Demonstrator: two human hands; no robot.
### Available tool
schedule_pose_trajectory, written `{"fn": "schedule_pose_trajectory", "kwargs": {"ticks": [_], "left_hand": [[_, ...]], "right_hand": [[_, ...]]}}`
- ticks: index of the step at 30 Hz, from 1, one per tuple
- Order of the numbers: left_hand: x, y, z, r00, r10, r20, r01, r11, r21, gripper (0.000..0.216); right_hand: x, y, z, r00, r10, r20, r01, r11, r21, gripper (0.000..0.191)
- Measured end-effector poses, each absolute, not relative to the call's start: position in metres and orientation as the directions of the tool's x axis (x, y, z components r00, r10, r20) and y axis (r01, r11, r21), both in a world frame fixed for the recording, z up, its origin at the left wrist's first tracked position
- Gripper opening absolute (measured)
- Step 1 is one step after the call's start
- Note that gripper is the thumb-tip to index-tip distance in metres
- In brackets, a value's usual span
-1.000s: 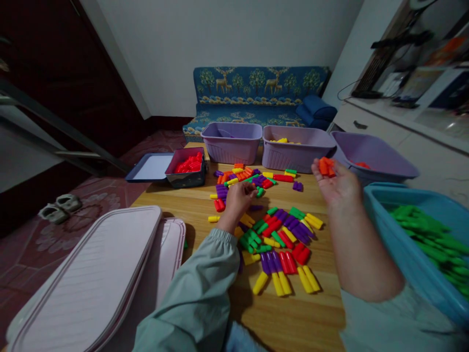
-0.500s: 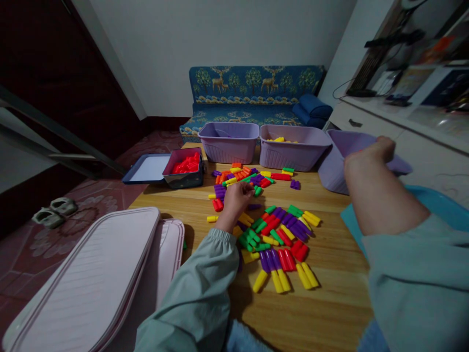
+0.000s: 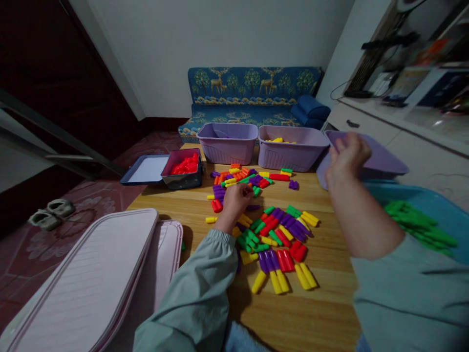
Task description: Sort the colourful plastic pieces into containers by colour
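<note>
Head view, two hands [image 3: 236,199], many plastic pieces [image 3: 270,262]; three purple bins [image 3: 289,157]

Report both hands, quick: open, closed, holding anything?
Left hand: fingers curled at the plastic pieces; any hold cannot be told.
Right hand: fingers loosely bent at the rightmost purple bin; grip unclear.

Left hand [image 3: 237,199] low, half-curled, right hand [image 3: 349,155] higher, right forearm [image 3: 362,222] bare.

Table [image 3: 311,313] with coloured blocks [image 3: 270,225].
Left hand [image 3: 237,198]: curled, blocks beyond it and to its right. Right hand [image 3: 350,154]: raised at purple bin [image 3: 384,159]; blue bin [image 3: 421,189] nearer the wearer.
</note>
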State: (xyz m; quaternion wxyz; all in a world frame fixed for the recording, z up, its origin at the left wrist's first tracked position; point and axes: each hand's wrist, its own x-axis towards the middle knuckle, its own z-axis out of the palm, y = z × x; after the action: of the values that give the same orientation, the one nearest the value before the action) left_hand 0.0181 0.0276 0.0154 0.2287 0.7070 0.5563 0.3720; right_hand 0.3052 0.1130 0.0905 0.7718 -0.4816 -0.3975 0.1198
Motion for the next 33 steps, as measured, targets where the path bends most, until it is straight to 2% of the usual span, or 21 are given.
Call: {"fn": "schedule_pose_trajectory", "kwargs": {"ticks": [1,2,5,8,10,12,14,17,20,22,23,24,26,28,29,31,33], "left_hand": [[0.019,0.027,0.016,0.117,0.955,0.272,0.609,-0.286,0.74,0.012],[0.02,0.027,0.017,0.134,0.952,0.274,0.596,-0.298,0.745,0.011],[0.022,0.024,0.021,0.208,0.944,0.255,0.555,-0.328,0.764,0.01],[0.026,0.02,0.026,0.367,0.918,0.152,0.524,-0.339,0.781,0.017],[0.029,0.016,0.029,0.49,0.868,0.086,0.529,-0.374,0.762,0.031],[0.032,0.011,0.033,0.563,0.824,0.068,0.569,-0.445,0.692,0.049],[0.035,0.006,0.036,0.591,0.804,0.068,0.626,-0.51,0.59,0.062],[0.04,-0.001,0.041,0.583,0.812,0.034,0.706,-0.527,0.473,0.067],[0.045,-0.006,0.045,0.552,0.834,-0.011,0.749,-0.49,0.445,0.063],[0.046,-0.007,0.046,0.53,0.847,-0.037,0.762,-0.456,0.46,0.059],[0.046,-0.006,0.046,0.521,0.852,-0.043,0.762,-0.442,0.474,0.056],[0.046,-0.005,0.045,0.517,0.855,-0.043,0.754,-0.431,0.497,0.052],[0.044,-0.001,0.041,0.501,0.865,-0.033,0.712,-0.39,0.583,0.037],[0.04,0.006,0.036,0.438,0.899,-0.027,0.642,-0.291,0.709,0.025],[0.037,0.009,0.034,0.392,0.92,-0.022,0.585,-0.231,0.778,0.023],[0.032,0.016,0.032,0.312,0.95,-0.021,0.407,-0.113,0.906,0.025],[0.028,0.019,0.032,0.307,0.951,-0.049,0.167,-0.003,0.986,0.029]], "right_hand": [[0.286,0.104,0.086,0.669,0.599,0.441,0.155,0.467,-0.87,0.037],[0.268,0.096,0.08,0.598,0.665,0.447,0.179,0.433,-0.883,0.034],[0.229,0.083,0.053,0.305,0.843,0.442,0.515,0.244,-0.822,0.027],[0.216,0.083,0.028,0.034,0.965,0.259,0.814,0.124,-0.567,0.047],[0.216,0.082,0.018,-0.052,0.989,0.135,0.92,0.1,-0.379,0.056],[0.217,0.079,0.016,-0.076,0.994,0.083,0.967,0.094,-0.236,0.055],[0.216,0.073,0.019,-0.072,0.994,0.086,0.984,0.084,-0.154,0.05],[0.213,0.063,0.029,-0.027,0.996,0.089,0.994,0.037,-0.106,0.042],[0.21,0.055,0.033,0.028,0.999,0.036,0.996,-0.025,-0.089,0.032],[0.21,0.05,0.03,0.048,0.999,0.025,0.991,-0.044,-0.126,0.027],[0.209,0.047,0.027,0.058,0.998,0.035,0.982,-0.051,-0.184,0.025],[0.208,0.043,0.023,0.076,0.996,0.048,0.959,-0.06,-0.276,0.023],[0.205,0.036,0.017,0.133,0.989,0.068,0.829,-0.073,-0.555,0.024],[0.199,0.027,0.015,0.179,0.983,0.048,0.542,-0.058,-0.839,0.026],[0.195,0.023,0.015,0.171,0.985,0.017,0.364,-0.047,-0.93,0.028],[0.188,0.014,0.019,0.093,0.994,-0.06,0.041,-0.064,-0.997,0.03],[0.183,0.008,0.023,0.002,0.994,-0.107,-0.179,-0.105,-0.978,0.029]]}}
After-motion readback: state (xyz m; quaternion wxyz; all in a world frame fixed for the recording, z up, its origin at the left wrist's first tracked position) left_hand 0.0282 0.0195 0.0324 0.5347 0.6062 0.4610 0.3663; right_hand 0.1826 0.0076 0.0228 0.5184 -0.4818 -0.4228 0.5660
